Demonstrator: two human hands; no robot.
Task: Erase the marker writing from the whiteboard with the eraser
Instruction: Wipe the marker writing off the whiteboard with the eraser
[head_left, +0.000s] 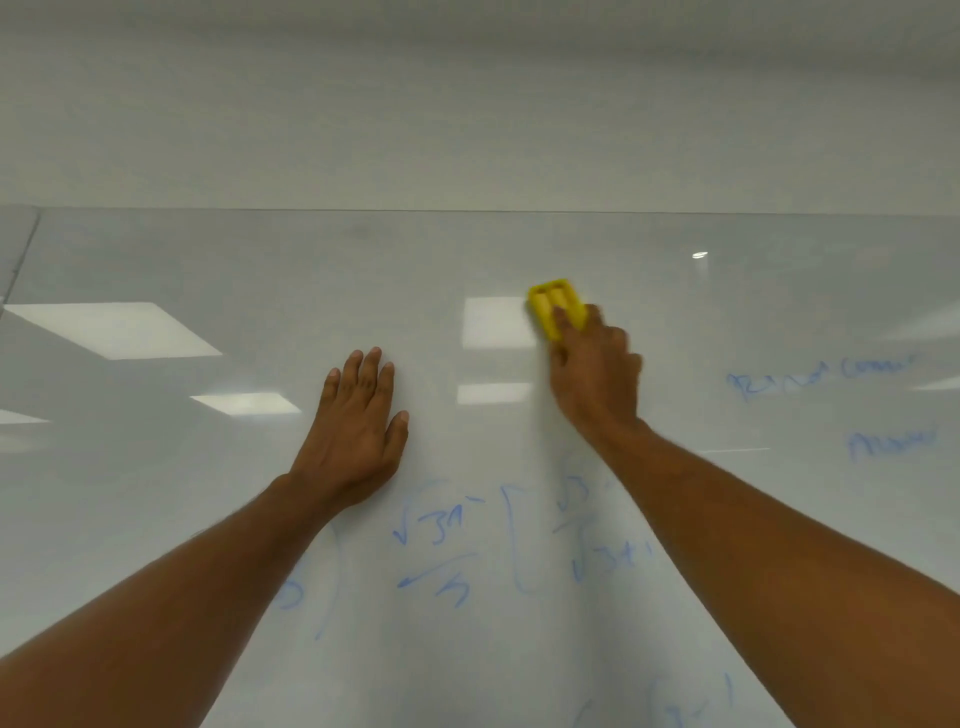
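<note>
Wiping High on a Glossy Board

Spreading across nearly the whole view, one whiteboard (208, 519) shows bright rectangular reflections of ceiling lights (117, 328) on its shiny face, with a plain wall (467, 130) above its top edge. Blue marker writing (436, 540) sits low at centre, square roots and a tall bracket, partly covered by the right forearm; two fainter, blurred words (821, 376) lie far to the right, and more strokes show at the bottom edge.

Two bare arms reach up from the lower corners. The left hand (358, 431) lies flat against the board, palm down, fingers together and extended, holding nothing. The right hand (597, 374) is raised higher, its fingers curled over the lower end of one yellow eraser (553, 306), pressing it to the board beside a light reflection, above the central writing. The board around the eraser looks clean.
</note>
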